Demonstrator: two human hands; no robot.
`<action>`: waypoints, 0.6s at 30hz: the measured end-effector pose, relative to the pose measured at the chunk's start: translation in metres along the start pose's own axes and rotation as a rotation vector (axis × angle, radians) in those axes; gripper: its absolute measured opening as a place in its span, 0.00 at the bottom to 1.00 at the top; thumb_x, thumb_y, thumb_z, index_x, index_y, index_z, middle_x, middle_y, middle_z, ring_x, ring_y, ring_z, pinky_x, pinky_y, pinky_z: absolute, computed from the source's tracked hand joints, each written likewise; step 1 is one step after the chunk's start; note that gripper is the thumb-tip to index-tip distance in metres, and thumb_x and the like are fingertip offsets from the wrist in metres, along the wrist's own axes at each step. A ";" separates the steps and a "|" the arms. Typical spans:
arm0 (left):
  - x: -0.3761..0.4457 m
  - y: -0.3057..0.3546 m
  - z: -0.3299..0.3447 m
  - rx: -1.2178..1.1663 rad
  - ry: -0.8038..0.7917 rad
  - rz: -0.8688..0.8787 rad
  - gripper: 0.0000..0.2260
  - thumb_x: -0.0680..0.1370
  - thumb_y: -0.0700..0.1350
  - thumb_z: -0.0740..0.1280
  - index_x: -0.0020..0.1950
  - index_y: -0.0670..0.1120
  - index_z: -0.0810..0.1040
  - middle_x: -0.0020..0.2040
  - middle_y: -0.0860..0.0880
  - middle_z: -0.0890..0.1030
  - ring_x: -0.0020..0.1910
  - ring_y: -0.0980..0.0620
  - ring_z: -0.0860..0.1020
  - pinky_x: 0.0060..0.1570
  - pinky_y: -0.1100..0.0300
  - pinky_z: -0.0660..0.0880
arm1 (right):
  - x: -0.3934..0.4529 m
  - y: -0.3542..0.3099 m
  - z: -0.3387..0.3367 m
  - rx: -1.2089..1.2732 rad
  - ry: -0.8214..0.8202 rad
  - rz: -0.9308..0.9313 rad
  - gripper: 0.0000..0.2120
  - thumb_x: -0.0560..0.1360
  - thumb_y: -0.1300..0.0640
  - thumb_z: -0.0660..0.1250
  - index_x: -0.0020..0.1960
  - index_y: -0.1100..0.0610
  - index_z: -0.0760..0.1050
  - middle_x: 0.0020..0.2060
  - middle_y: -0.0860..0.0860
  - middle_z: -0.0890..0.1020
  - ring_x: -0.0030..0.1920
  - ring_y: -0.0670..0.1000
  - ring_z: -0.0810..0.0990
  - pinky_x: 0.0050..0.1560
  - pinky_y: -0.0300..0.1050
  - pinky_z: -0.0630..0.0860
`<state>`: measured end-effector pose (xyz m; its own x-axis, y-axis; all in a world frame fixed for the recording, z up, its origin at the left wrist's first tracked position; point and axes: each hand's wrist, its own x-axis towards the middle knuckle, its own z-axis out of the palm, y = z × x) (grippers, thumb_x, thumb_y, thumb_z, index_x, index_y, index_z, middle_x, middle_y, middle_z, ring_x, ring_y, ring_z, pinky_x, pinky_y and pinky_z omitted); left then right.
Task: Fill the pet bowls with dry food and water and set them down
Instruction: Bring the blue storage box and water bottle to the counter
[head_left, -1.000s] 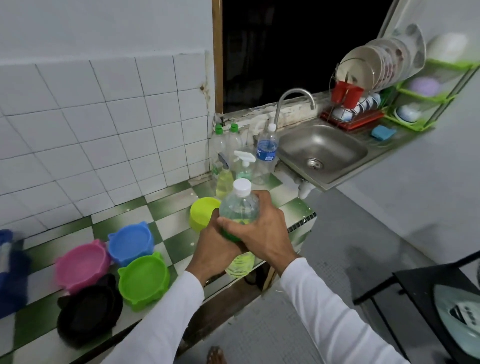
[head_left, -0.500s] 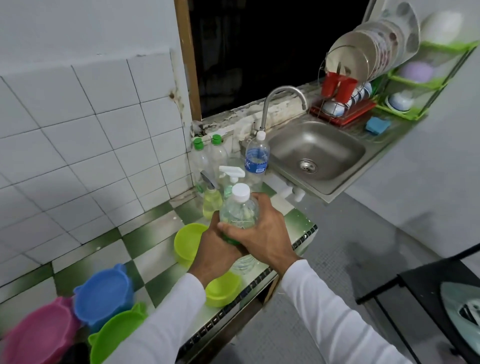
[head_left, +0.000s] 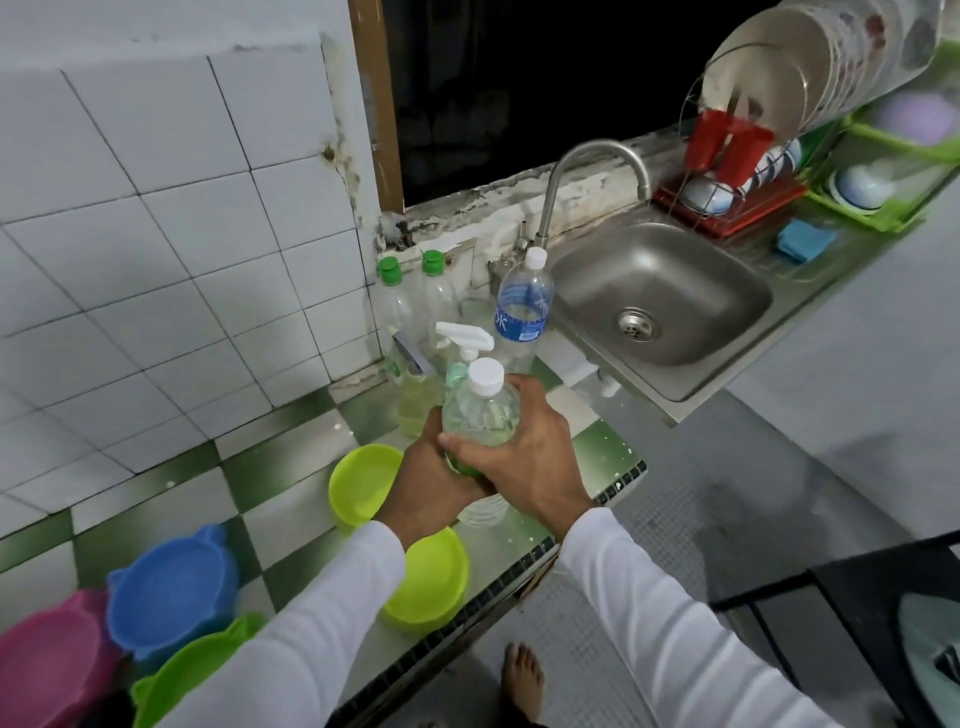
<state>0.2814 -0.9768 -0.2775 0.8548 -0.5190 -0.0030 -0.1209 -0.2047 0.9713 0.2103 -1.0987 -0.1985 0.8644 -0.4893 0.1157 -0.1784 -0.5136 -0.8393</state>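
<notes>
Both hands wrap around a clear plastic bottle with a white screw cap (head_left: 480, 410), held upright above the green-and-white checked tile counter (head_left: 291, 457). The left hand (head_left: 431, 480) grips the bottle's lower body from the left, and the right hand (head_left: 524, 457) curls round its middle from the right, fingers lying across the front; the cap is on. Just below and to the left of the hands sits a lime-green round plastic bowl (head_left: 361, 491), and a second lime-green bowl (head_left: 431, 582) sits nearer, at the counter's near edge, partly hidden by the left white sleeve (head_left: 306, 639). Further left are a blue plastic pet bowl with ear-shaped tabs (head_left: 169, 592), a pink bowl (head_left: 47, 670) and a green eared bowl (head_left: 192, 670), close together. Behind the held bottle, against the white tiled wall, stand two green-capped bottles (head_left: 400, 301), a white-triggered spray bottle (head_left: 460, 348) and a blue-labelled water bottle (head_left: 519, 312). To the far right lies a stainless steel sink (head_left: 660, 291) with a curved tap (head_left: 592, 161), and beyond it a dish rack with plates (head_left: 769, 104).
</notes>
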 end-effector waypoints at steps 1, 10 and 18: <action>0.004 -0.003 0.001 0.005 -0.003 -0.009 0.40 0.61 0.48 0.84 0.70 0.56 0.71 0.59 0.55 0.85 0.58 0.53 0.84 0.59 0.44 0.81 | 0.004 0.003 0.000 0.003 -0.008 0.000 0.40 0.60 0.40 0.83 0.65 0.51 0.70 0.51 0.41 0.78 0.49 0.40 0.76 0.43 0.19 0.67; 0.027 -0.028 0.012 0.034 0.024 -0.080 0.39 0.61 0.47 0.85 0.68 0.56 0.72 0.58 0.54 0.85 0.57 0.52 0.84 0.58 0.42 0.81 | 0.031 0.033 0.008 0.052 -0.077 0.032 0.39 0.60 0.42 0.84 0.64 0.51 0.69 0.52 0.42 0.80 0.50 0.41 0.78 0.46 0.24 0.73; 0.036 -0.044 0.016 0.011 0.059 -0.118 0.41 0.60 0.46 0.86 0.68 0.57 0.71 0.60 0.51 0.85 0.59 0.46 0.84 0.58 0.38 0.80 | 0.042 0.045 0.017 0.087 -0.140 0.058 0.40 0.60 0.44 0.84 0.65 0.51 0.68 0.53 0.44 0.81 0.51 0.41 0.79 0.45 0.21 0.70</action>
<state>0.3091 -0.9999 -0.3242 0.8914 -0.4412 -0.1033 -0.0226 -0.2710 0.9623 0.2466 -1.1303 -0.2410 0.9120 -0.4101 -0.0040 -0.1936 -0.4219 -0.8857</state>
